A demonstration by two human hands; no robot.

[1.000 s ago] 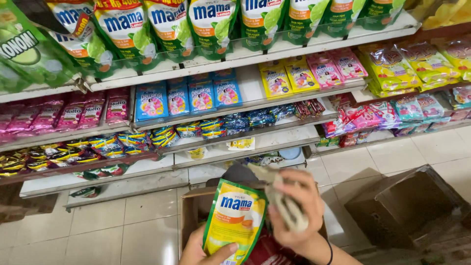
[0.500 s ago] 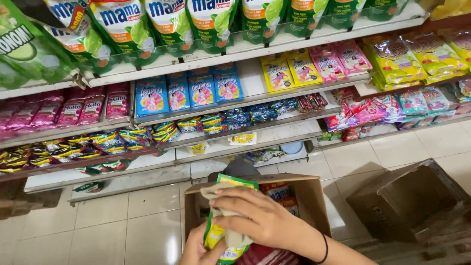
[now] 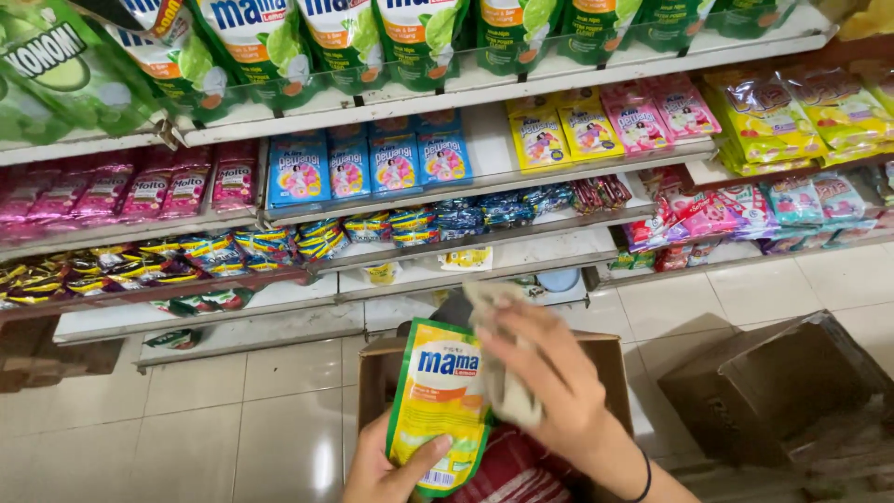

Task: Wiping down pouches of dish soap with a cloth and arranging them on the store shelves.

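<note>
Yellow pouch (image 3: 438, 405) now uncovered, cloth (image 3: 503, 359) shifted right, left hand (image 3: 386, 470) gripping

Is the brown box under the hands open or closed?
Open. The box sits below the pouch, its top uncovered, with red packs showing inside.

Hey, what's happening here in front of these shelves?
A person stands at store shelves stocked with pouches and sachets. Their left hand holds a yellow and green pouch upright over an open cardboard box, while the right hand presses a pale cloth against it. Another box sits on the floor nearby.
</note>
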